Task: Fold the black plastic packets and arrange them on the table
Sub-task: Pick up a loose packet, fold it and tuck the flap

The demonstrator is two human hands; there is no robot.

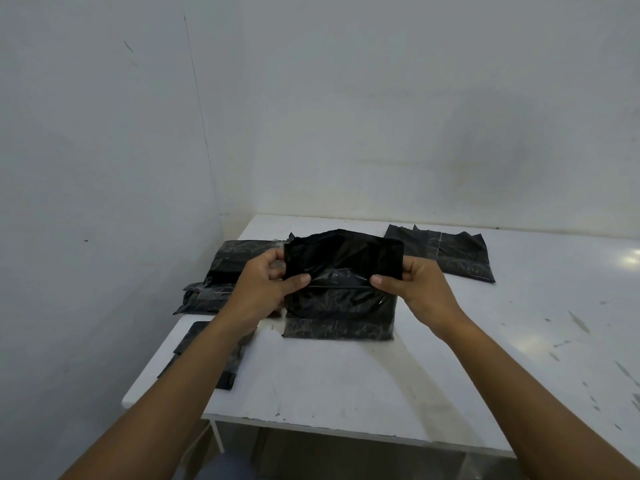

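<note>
I can't see the fingers of my left hand (268, 280) or right hand (414, 284); they're tucked behind the raised flap of the black packet (341, 289), only thumbs show in front. Left of that packet, my left forearm (194, 358) covers part of the near stack (204, 355), count unclear. The table (381, 382) runs off frame to the right. Behind the flap, the packet's far edge is hidden.
</note>
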